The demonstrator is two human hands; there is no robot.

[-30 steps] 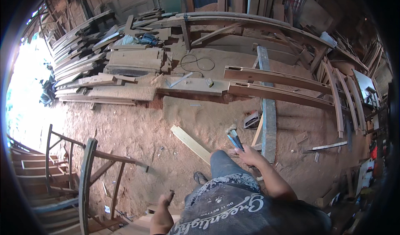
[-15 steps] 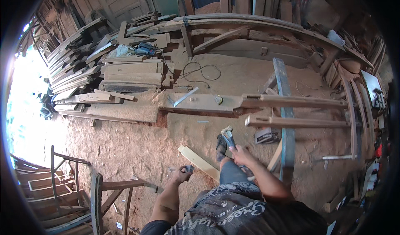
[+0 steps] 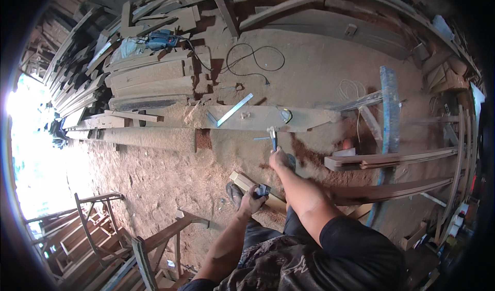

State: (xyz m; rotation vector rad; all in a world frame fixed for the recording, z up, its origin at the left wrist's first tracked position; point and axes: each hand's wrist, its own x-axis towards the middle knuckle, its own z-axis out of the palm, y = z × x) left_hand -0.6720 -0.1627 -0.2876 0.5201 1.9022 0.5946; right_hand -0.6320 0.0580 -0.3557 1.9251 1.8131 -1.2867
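Observed at frame centre: right hand (image 3: pixel 279 159) gripping dark-handled tool (image 3: pixel 274 140); lower, left hand (image 3: pixel 251 203) closed round small dark object (image 3: pixel 262 190).

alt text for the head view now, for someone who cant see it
A person's right hand grips a dark-handled tool and the left hand a small dark object above a dusty floor. Ahead, a silver angled tool lies on a long board near stacked planks.

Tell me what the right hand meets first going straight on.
The right hand, tool first, would probably meet the plank lying ahead, though depth is unclear.
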